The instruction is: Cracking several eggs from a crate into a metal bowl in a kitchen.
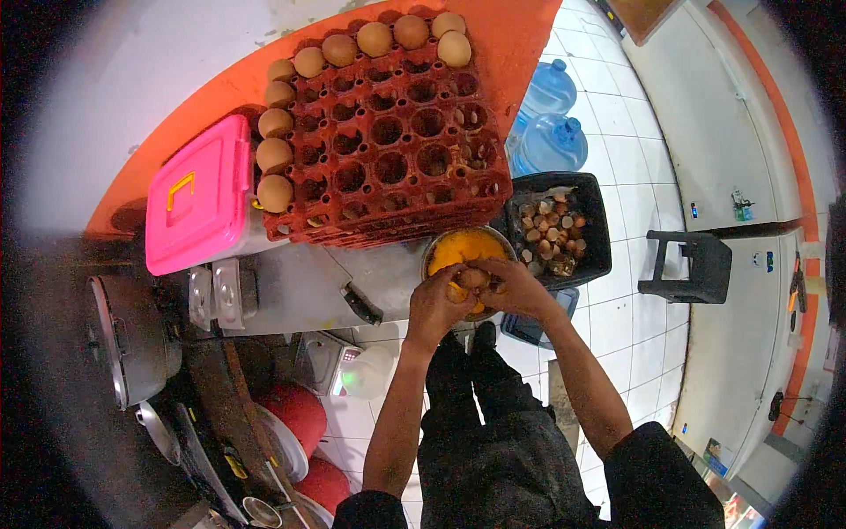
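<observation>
Both hands meet over a round metal bowl (426,257) of orange-yellow beaten or broken egg. Between the fingertips is a brown egg (473,279), with a bit of yellow showing beside its shell. My left hand (437,310) closes around its left side, and my right hand (515,289) grips it from the right. The fingers partly hide the egg, so how far its shell has split is unclear. Just beyond the bowl rises a stack of red egg trays (388,132), with brown eggs (275,156) along the left and far edges of the top one.
Right of the bowl, a black crate (603,220) contains broken eggshells (552,231). On the counter lies a black-handled knife (360,305). A pink-lidded box (196,198) stands left of the trays. Blue water bottles (552,144) and a black stool (687,267) are on the tiled floor.
</observation>
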`<action>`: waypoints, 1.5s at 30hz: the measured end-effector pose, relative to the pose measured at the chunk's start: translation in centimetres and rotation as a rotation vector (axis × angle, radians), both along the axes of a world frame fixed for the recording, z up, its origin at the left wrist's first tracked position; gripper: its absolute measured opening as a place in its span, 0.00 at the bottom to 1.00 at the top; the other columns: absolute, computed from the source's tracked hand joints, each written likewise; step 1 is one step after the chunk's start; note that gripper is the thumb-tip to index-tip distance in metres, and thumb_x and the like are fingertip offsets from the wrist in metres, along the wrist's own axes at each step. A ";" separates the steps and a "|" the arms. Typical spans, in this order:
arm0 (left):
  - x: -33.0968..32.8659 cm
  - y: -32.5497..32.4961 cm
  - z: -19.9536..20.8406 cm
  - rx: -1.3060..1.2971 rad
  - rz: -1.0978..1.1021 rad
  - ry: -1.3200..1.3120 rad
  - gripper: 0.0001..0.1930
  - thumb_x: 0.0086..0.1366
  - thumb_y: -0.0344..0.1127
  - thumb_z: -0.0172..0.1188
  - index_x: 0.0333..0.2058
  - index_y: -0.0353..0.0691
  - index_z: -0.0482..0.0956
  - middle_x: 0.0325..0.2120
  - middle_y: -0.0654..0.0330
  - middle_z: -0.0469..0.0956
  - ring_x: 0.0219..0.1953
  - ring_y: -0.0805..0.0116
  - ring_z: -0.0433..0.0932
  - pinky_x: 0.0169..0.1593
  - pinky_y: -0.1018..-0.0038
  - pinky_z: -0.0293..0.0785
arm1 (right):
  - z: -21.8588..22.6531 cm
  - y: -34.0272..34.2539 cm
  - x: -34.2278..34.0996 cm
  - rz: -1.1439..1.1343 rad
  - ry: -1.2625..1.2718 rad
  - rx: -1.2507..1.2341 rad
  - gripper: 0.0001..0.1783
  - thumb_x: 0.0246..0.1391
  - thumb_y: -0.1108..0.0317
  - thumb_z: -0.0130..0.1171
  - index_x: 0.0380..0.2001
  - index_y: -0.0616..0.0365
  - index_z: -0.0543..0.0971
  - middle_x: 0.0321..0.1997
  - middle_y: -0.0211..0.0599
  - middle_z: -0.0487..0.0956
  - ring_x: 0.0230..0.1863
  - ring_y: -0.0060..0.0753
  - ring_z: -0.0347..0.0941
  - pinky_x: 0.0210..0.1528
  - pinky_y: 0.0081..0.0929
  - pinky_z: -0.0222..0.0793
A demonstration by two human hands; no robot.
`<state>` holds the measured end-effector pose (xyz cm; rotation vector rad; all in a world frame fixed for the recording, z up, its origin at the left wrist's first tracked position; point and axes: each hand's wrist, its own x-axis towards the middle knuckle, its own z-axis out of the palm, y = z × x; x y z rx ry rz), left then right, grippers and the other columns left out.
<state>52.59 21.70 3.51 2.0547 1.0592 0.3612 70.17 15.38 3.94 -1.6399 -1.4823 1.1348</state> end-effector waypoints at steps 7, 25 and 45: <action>-0.2 -0.2 -0.2 0.107 0.004 0.013 0.24 0.50 0.39 0.66 0.46 0.41 0.72 0.38 0.54 0.78 0.40 0.57 0.79 0.44 0.67 0.75 | 0.9 0.4 -0.7 -0.024 -0.100 0.024 0.30 0.41 0.63 0.61 0.51 0.64 0.73 0.51 0.52 0.74 0.51 0.51 0.72 0.55 0.39 0.66; 0.5 1.3 0.3 0.157 0.016 -0.041 0.24 0.52 0.47 0.64 0.48 0.46 0.75 0.45 0.52 0.75 0.44 0.51 0.76 0.47 0.62 0.74 | 1.6 -1.0 2.2 -0.237 0.277 0.018 0.31 0.46 0.71 0.58 0.57 0.57 0.68 0.53 0.42 0.72 0.50 0.38 0.72 0.51 0.32 0.70; -0.8 -4.2 -2.3 -1.168 0.472 -1.001 0.18 0.62 0.37 0.55 0.48 0.42 0.64 0.43 0.55 0.70 0.42 0.59 0.74 0.45 0.62 0.76 | 17.6 22.5 8.2 0.165 -1.023 0.611 0.25 0.46 0.67 0.60 0.51 0.51 0.71 0.49 0.44 0.72 0.48 0.52 0.71 0.50 0.42 0.71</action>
